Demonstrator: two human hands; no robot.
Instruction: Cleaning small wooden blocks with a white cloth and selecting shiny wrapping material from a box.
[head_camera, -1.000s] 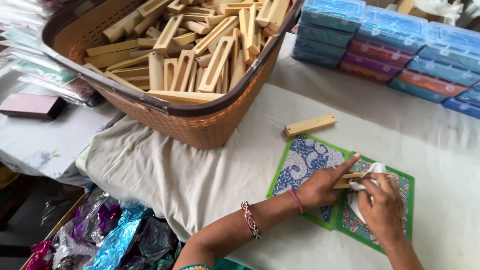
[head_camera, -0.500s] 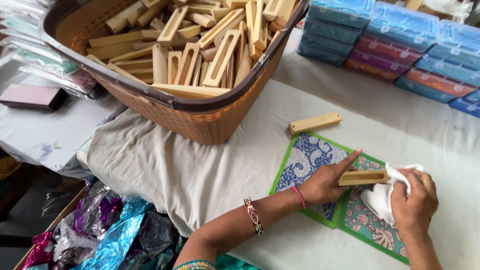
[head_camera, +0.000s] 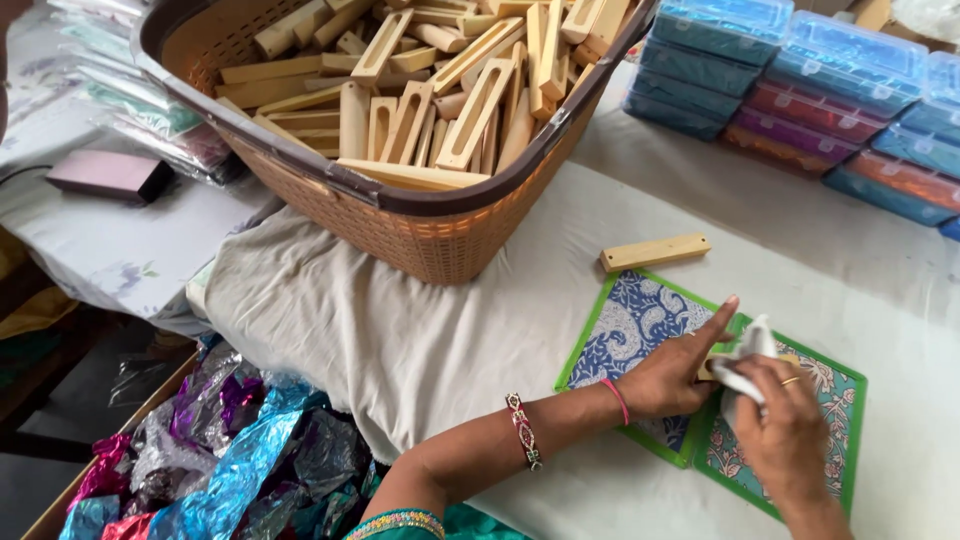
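A single head-worn camera is looking steeply down from above the person's own hands, sitting close over the cloth-covered table. It is facing forward across the table toward the woven basket and the stacked plastic boxes at the far edge.

A brown basket full of wooden pieces stands on the white cloth. Stacked plastic boxes are behind; foil wrappers lie below.
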